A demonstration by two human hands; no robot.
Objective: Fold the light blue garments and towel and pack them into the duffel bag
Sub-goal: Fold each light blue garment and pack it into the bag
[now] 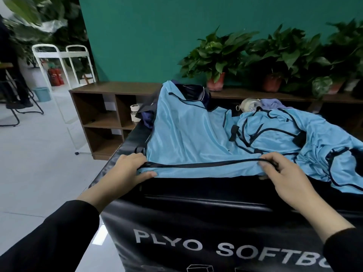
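Note:
A light blue mesh garment [188, 134] with dark trim lies spread over a black padded box [196, 222], its far end draped over a dark navy duffel bag [193, 91]. My left hand [127, 169] pinches the garment's near left corner at the dark hem. My right hand [282, 173] pinches the same hem farther right. Between them the hem is stretched straight. More light blue garments [306, 138] lie crumpled in a heap to the right. A lavender towel [271, 104] shows behind that heap.
A pale bottle [248, 105] lies beside the towel. A low brown shelf [102, 116] holding a small jar [135, 112] stands behind the box, potted plants [218, 61] along its top. A white cart [64, 61] and a teal bucket [42, 94] stand at left.

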